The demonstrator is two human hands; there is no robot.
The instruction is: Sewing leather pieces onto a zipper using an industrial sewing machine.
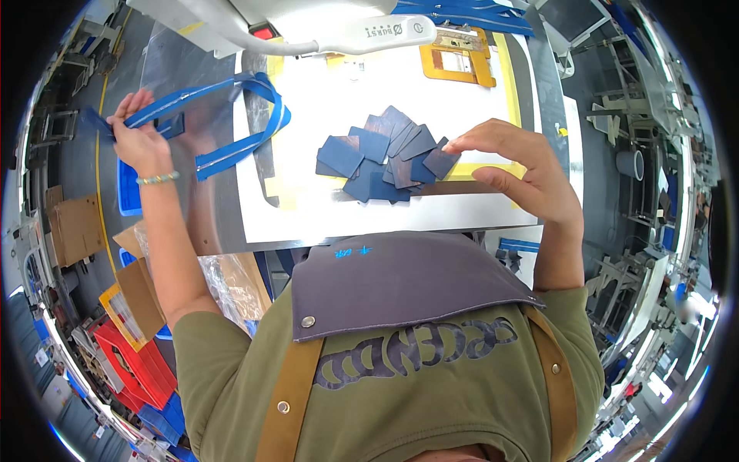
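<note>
My left hand (141, 135) is held out over the table's left edge. A long blue zipper tape (231, 146) with a pale line along its middle passes through it, looping onto the tabletop. A small dark blue piece (171, 125) hangs by the tape beside my fingers. In the middle of the table lies a loose, overlapping pile of dark blue rectangular pieces (371, 144). My right hand (531, 165) is at the pile's right side, thumb and fingers apart. Its fingertips are at the rightmost piece (441, 159); whether they touch it I cannot tell.
A white machine arm (377, 35) reaches across the far side. Behind it, more blue tapes (469, 15) lie at the back edge. An orange-yellow metal jig (459, 58) sits at the far right of the white sheet (308, 219). Cardboard (77, 231) and a red crate (138, 362) stand lower left.
</note>
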